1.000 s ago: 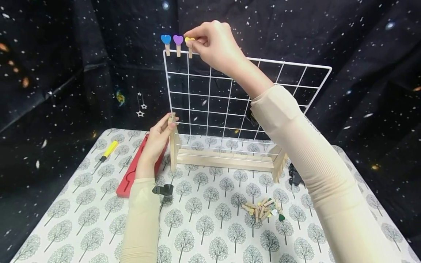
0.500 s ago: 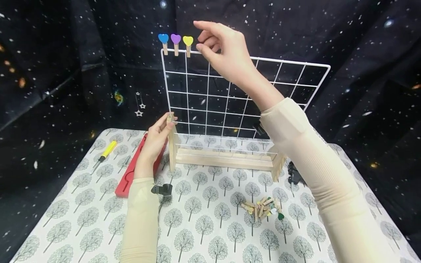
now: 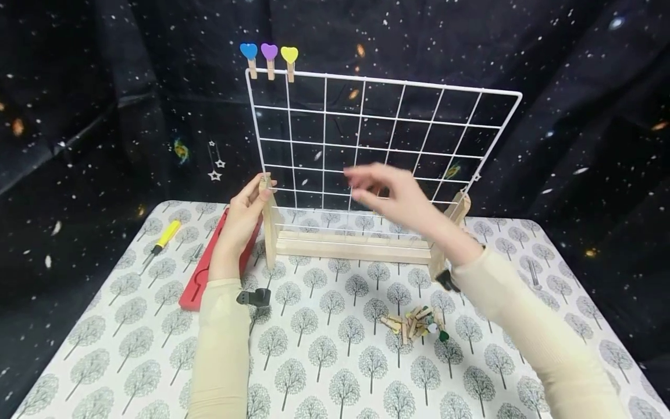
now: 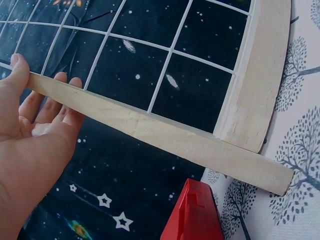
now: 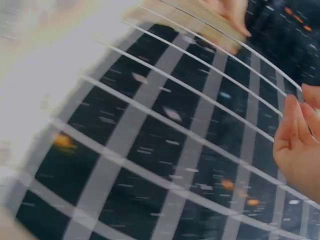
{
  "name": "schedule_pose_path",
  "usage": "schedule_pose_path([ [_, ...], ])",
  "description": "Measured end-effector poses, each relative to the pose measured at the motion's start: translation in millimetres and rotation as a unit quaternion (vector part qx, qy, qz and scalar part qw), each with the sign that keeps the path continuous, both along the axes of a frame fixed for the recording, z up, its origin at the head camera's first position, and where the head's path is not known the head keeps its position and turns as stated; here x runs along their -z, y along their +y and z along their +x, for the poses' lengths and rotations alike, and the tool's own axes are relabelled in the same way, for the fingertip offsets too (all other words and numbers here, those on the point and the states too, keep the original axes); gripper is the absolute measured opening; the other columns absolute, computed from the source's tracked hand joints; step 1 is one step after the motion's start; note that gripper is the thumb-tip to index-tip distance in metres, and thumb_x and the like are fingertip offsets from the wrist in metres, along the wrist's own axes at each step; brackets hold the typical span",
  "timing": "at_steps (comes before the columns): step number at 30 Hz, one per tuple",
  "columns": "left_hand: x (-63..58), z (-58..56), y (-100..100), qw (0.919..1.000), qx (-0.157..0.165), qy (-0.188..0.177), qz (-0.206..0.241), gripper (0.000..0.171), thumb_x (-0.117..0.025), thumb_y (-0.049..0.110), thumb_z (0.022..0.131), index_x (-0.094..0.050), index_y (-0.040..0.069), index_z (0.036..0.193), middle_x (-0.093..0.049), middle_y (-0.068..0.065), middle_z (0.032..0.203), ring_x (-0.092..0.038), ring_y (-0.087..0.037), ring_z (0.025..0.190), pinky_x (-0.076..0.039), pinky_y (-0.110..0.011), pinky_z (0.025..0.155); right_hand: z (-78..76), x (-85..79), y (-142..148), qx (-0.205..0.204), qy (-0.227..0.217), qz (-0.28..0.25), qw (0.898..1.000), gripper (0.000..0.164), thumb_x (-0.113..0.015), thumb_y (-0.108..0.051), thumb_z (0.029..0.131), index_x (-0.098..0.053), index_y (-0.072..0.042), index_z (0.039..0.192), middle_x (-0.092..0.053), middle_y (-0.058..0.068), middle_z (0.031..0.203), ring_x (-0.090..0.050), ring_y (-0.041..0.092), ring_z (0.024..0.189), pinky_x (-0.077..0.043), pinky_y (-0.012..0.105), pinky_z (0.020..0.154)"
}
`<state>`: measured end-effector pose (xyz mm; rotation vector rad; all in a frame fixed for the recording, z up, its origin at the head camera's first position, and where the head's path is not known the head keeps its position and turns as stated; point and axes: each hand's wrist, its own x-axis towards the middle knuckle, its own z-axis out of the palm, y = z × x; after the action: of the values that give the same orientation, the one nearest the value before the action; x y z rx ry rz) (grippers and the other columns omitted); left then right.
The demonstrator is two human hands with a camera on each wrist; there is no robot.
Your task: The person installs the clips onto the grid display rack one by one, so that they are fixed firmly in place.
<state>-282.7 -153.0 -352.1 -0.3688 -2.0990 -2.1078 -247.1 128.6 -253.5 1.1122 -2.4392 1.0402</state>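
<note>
A white wire grid (image 3: 342, 113) stands upright in a wooden stand (image 3: 356, 249). On its top left edge are clipped three wooden clothespins with hearts: a blue heart clothespin (image 3: 249, 52), a purple heart clothespin (image 3: 269, 52) and a yellow heart clothespin (image 3: 289, 56). My left hand (image 3: 245, 212) grips the top of the stand's left upright (image 4: 125, 119), thumb on one side and fingers on the other. In front of the grid my right hand (image 3: 392, 192) is in the air, fingers loosely bent and holding nothing; it is blurred. A pile of clothespins (image 3: 413, 325) lies on the table below.
Left of the stand lies a red tray (image 3: 205, 267) with cut-out shapes. Farther left is a screwdriver (image 3: 166, 235) with a yellow handle. A tree-patterned cloth (image 3: 293, 349) covers the table. Behind hangs a dark star-patterned backdrop (image 3: 131, 87).
My right hand has let go of the yellow heart clothespin, which stays on the grid's top edge, and has moved down and right. My left hand keeps its grip on the stand.
</note>
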Motion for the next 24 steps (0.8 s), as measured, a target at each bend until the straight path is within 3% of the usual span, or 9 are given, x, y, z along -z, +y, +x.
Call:
schedule_pose_path([
  [6, 9.2, -8.9, -4.6, 0.9998, -0.002, 0.008, 0.017, 0.048, -0.053, 0.027, 0.085, -0.039, 0.021, 0.131, -0.048, -0.007, 0.125, -0.045, -0.014, 0.115, -0.026, -0.034, 0.103, 27.8, 80.4, 36.2, -0.014, -0.050, 0.084, 0.995, 0.031, -0.058, -0.015, 0.082, -0.057, -0.007, 0.112, -0.063, 0.000, 0.093, -0.055, 0.008, 0.079, -0.048, 0.026, 0.068],
  [11, 14.4, -14.0, -7.3, 0.9998, -0.011, 0.012, 0.009, 0.048, -0.053, 0.029, 0.085, -0.040, 0.023, 0.130, -0.050, -0.002, 0.123, -0.045, -0.013, 0.114, -0.027, -0.033, 0.103, 56.1, 128.7, 63.8, -0.052, -0.083, 0.109, 0.989, 0.030, -0.061, -0.013, 0.080, -0.058, -0.008, 0.110, -0.062, -0.001, 0.097, -0.055, 0.007, 0.080, -0.048, 0.024, 0.068],
  [17, 13.8, -13.0, -5.8, 0.9999, -0.011, 0.007, 0.000, 0.047, -0.053, 0.031, 0.085, -0.040, 0.027, 0.129, -0.049, -0.002, 0.124, -0.045, -0.012, 0.115, -0.026, -0.034, 0.103, 84.9, 160.0, 85.6, -0.068, -0.044, 0.146, 0.986, 0.033, -0.065, -0.014, 0.076, -0.059, -0.011, 0.108, -0.060, -0.004, 0.101, -0.057, 0.011, 0.087, -0.048, 0.027, 0.077],
  [24, 13.0, -12.4, -3.7, 0.9998, -0.010, 0.007, -0.017, 0.048, -0.053, 0.033, 0.085, -0.038, 0.028, 0.130, -0.049, -0.001, 0.125, -0.044, -0.012, 0.116, -0.027, -0.036, 0.103, 99.6, 174.4, 91.2, -0.062, 0.038, 0.193, 0.978, 0.041, -0.069, -0.020, 0.071, -0.059, -0.014, 0.110, -0.059, -0.003, 0.106, -0.052, 0.007, 0.095, -0.045, 0.028, 0.083],
])
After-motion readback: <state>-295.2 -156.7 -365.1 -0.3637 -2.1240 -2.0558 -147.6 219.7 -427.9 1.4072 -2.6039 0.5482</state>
